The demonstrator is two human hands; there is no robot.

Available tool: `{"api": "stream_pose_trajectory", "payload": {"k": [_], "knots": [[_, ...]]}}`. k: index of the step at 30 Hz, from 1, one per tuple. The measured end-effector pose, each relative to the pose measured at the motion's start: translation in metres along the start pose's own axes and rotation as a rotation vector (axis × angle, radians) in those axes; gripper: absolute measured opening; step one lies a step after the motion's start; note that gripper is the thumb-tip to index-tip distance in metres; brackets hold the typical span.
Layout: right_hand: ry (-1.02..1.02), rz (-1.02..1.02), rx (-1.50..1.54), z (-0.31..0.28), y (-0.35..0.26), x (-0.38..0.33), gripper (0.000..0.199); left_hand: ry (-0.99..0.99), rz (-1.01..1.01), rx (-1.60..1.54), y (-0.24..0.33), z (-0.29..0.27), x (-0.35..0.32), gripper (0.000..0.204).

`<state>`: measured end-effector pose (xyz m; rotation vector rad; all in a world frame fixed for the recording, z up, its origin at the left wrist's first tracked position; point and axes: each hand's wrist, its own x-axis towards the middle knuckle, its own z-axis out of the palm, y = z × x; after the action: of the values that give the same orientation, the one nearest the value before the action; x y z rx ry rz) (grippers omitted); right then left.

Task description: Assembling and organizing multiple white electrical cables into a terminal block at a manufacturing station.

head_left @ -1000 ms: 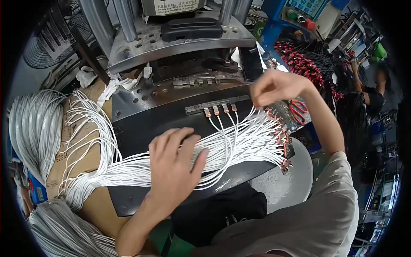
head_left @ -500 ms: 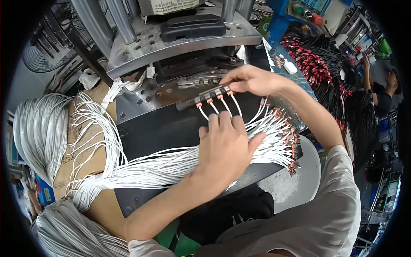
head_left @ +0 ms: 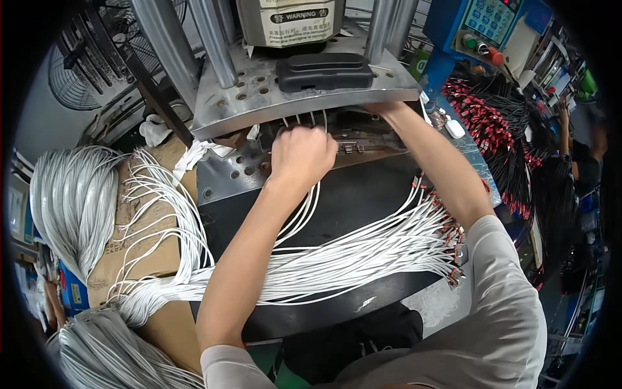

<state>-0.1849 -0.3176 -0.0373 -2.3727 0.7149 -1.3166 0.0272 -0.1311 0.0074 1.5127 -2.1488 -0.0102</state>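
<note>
My left hand is closed in a fist over several white cables at the lower plate of a metal press machine. Their far ends run under the upper plate. My right hand is hidden under that upper plate; only its forearm shows, reaching in from the right. A loose spread of white cables with red-brown terminals lies across the black mat in front of the machine.
Big bundles of white cable hang at the left over a cardboard box. Black cables with red ends are piled at the right beside a blue control box. Another person stands at the far right. A fan sits at the upper left.
My left hand left the cable spread on the mat and moved up to the machine, closing on several cables. My right hand pushed farther in under the upper plate and out of sight.
</note>
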Motion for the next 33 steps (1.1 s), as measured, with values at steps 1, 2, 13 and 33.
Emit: {"api": "stream_pose_trajectory", "payload": {"k": [1, 2, 13, 33], "knots": [[-0.014, 0.054, 0.105, 0.0, 0.003, 0.001, 0.036, -0.002, -0.003, 0.006, -0.001, 0.001, 0.001, 0.033], [-0.028, 0.108, 0.208, 0.0, 0.007, 0.001, 0.038, -0.004, -0.016, 0.018, -0.002, 0.003, 0.002, 0.035], [-0.151, -0.027, -0.505, 0.034, -0.097, -0.003, 0.037, 0.226, 0.143, 0.278, -0.008, -0.006, -0.026, 0.029], [0.709, 1.472, 1.188, 0.048, -0.322, -0.427, 0.055, 0.384, -1.259, -1.332, 0.043, 0.027, -0.412, 0.061]]}}
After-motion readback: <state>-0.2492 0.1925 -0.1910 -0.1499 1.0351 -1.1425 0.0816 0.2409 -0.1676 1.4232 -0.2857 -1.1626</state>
